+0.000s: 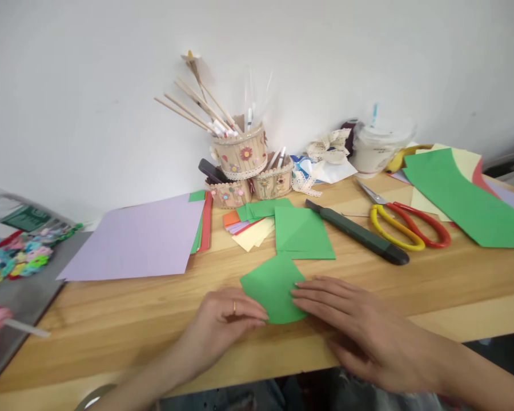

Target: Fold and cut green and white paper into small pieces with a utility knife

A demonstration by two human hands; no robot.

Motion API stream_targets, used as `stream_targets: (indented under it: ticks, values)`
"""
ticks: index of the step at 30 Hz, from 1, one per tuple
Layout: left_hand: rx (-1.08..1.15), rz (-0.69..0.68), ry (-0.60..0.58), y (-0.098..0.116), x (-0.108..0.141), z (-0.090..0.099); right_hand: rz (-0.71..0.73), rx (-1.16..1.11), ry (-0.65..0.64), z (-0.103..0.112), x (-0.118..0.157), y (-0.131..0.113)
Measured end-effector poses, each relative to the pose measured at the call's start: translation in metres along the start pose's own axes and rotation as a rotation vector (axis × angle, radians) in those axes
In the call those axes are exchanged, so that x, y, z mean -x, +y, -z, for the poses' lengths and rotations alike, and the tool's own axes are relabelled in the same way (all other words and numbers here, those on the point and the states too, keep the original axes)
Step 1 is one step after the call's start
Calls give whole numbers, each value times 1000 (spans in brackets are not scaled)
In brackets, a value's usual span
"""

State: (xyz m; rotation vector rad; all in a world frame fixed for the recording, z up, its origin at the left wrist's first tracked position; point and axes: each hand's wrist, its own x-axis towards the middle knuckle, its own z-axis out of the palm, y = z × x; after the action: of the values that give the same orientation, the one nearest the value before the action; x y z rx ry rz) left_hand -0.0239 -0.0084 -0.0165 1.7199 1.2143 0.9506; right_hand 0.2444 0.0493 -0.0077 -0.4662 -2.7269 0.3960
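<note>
Green paper square (273,285) on wooden table (432,274), white wall behind; both hands' fingers (312,294) flat, pressing it

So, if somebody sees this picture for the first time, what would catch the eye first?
Probably the small green paper at the near edge of the wooden table, with the left hand and right hand pressing on its lower corners. Next, the red-and-yellow scissors to the right, beside a dark cutter. Behind stand decorated stick holders by the wall.

Plain white wall (89,85); wooden table (432,279)
</note>
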Motion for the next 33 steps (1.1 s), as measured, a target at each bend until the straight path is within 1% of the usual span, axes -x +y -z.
stream_targets:
  ticks: [2,5,6,8,10,12,14,16,19,22,26,29,33]
  values:
    - [99,136,20,3,3,0,-79,-78,50,-2,-1,-1]
    - [145,241,102,7,4,-1,-199,-238,100,-4,-6,-2]
    - [135,280,133,8,3,-1,-261,-292,101,-5,-9,-3]
    - [104,370,184,9,0,-2,-433,-374,107,-5,-16,-4]
    - [88,448,205,8,-5,-3,-587,-426,152,-6,-24,-5]
    - [96,495,209,6,-10,-4,-660,-440,229,-11,-29,-4]
    - [102,536,200,5,-15,-4,-691,-420,300,-18,-30,-1]
    - [74,552,180,5,-21,-4,-718,-400,334,-25,-26,2]
    - [-28,487,162,8,-28,-3,-748,-400,365,-33,-19,2]
    - [-121,415,144,9,-36,-1,-768,-377,416,-36,-16,-3]
    - [-216,386,107,7,-44,1,-765,-246,476,-36,-18,-11]
    - [-199,385,103,4,-47,1,-743,-129,499,-40,-18,-14]
    - [-90,459,104,0,-46,-1,-694,-33,458,-45,-18,-12]
